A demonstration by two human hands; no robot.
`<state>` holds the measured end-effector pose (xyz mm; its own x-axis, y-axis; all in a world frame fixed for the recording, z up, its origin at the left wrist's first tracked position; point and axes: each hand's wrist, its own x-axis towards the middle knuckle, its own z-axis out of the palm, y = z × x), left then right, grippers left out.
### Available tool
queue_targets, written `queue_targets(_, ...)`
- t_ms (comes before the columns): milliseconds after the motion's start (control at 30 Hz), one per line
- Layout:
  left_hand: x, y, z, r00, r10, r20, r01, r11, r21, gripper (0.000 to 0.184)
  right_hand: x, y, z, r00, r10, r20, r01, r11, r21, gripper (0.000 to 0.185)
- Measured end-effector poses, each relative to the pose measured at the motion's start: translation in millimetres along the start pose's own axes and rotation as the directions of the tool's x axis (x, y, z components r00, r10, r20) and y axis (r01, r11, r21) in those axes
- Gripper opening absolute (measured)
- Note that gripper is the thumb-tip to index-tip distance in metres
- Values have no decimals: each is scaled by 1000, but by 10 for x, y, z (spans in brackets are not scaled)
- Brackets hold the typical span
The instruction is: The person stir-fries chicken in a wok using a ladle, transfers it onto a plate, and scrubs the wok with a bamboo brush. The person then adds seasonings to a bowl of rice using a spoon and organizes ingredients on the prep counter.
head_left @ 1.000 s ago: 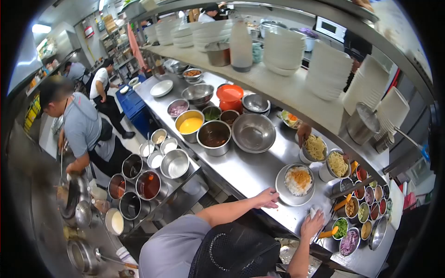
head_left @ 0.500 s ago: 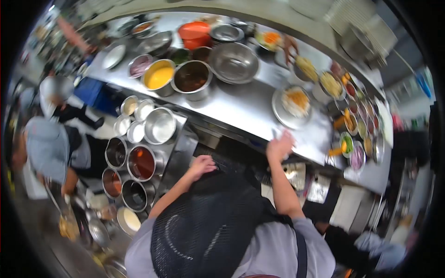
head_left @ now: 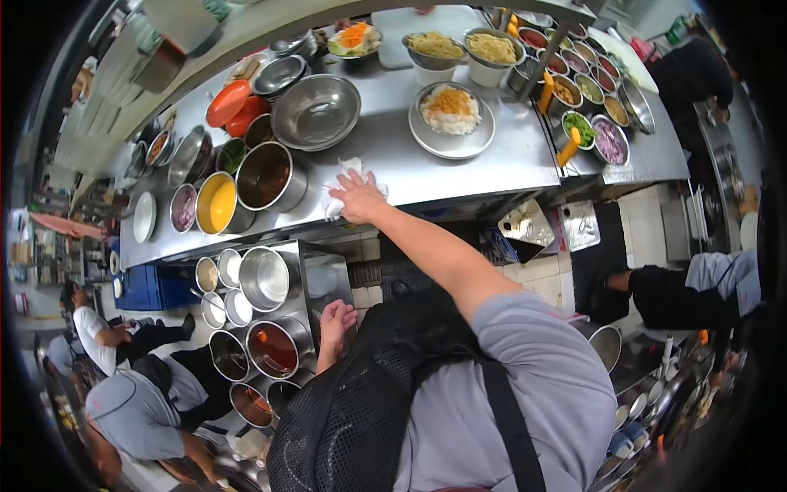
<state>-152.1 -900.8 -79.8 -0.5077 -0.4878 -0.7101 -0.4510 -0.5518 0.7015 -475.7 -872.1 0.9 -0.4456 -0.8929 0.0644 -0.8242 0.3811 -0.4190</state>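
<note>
My right grip (head_left: pixel 358 198) lies open, fingers spread flat over the white cloth (head_left: pixel 351 166), at eleven o'clock near the table's (head_left: pixel 508 168) edge. Sliding too far toward nine o'clock could jolt the steel pot (head_left: pixel 296 182). My left grip (head_left: pixel 334 324), at seven, half curls; I can't tell whether it's holding anything.

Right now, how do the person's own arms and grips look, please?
The right grip and left grip are bare hands, with no gloves or watch visible. The right arm has a bare forearm below a short grey sleeve. The left sleeve is hidden.
</note>
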Motion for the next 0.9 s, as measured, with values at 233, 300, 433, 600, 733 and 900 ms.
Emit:
queue_targets(233, 204, -228, -262, 991, -7, 133, -24, 973, 229, 32, -679, 477, 3, 969, 159, -187, -181, 978, -107, 59)
queue_targets(300, 242, -185, -283, 993, -20, 114, -21, 938, 347, 33, -1111, 880, -40, 929, 218, -298, -260, 959, -109, 59)
queue_targets(433, 463, -232, -409, 997, -62, 50, 38, 924, 381, 32, -2019, 1730, -495, 789, 367, -492, -454, 888, -65, 56)
queue_targets(600, 592, -315, -547, 996, -80, 50, 53, 910, 412, 30, -2705, 2778, -1233, 710, 502, -493, -624, 774, -110, 38)
queue_targets(733, 555, -381, -647, 993, -117, 23, 97, 900, 424, 30, -2363, 2941, -1922, 626, 479, -615, -545, 833, 95, 44)
queue_targets(900, 519, -309, -599, 993, -116, 26, 93, 895, 436, 30, -1766, 3405, -1363, 679, 681, -274, -718, 693, -55, 53)
